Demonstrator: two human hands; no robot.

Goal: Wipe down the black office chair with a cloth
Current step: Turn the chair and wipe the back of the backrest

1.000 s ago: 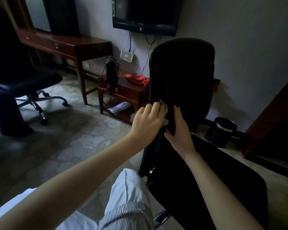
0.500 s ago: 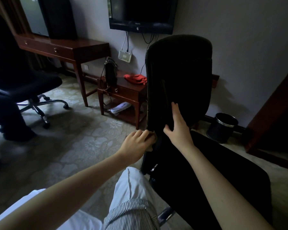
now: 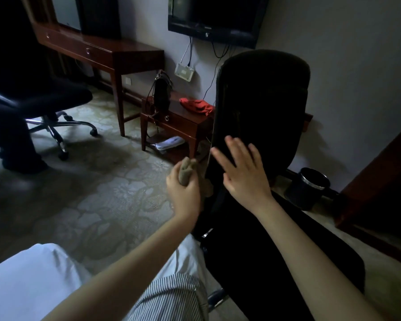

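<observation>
The black office chair [image 3: 262,107] stands in front of me, its tall backrest upright and its seat reaching toward the lower right. My left hand [image 3: 183,191] grips a bunched tan cloth [image 3: 186,172] just left of the backrest's lower left edge. My right hand [image 3: 243,172] lies flat with spread fingers on the lower front of the backrest.
A second office chair [image 3: 44,105] stands at the left on the patterned carpet. A low wooden side table [image 3: 178,123] with a dark bag and red cloth sits behind the chair, beside a long desk [image 3: 102,49]. A black bin [image 3: 310,186] stands at the right wall.
My left hand slid down the backrest's left edge with the cloth and now sits off the edge. My right hand went from gripping the edge to lying flat with fingers spread.
</observation>
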